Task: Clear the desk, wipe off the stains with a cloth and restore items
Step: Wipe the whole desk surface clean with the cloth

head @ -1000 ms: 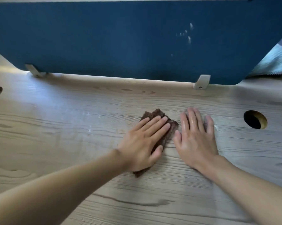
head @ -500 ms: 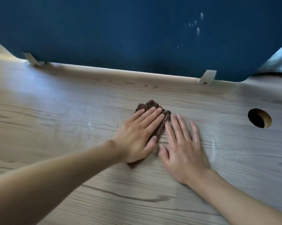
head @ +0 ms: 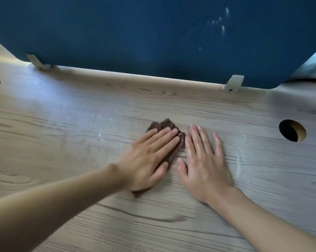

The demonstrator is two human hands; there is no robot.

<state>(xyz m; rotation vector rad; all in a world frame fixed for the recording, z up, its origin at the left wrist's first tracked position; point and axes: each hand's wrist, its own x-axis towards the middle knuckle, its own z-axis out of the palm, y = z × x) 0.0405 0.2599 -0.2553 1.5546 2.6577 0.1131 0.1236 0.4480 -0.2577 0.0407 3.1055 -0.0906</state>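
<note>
Now | my left hand (head: 146, 160) flat, fingers straight, pressing brown cloth (head: 167, 125) | my right hand (head: 204, 160) spread flat on table (head: 62, 142), touching the cloth's edge

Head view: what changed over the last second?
The cloth, under the flat left hand, slid a little left along the desk, toward the white smear. The right hand, flat on the desk, followed and now lies against the cloth's edge. Nothing was grasped or released. The blue divider and the round hole stayed put.
</note>
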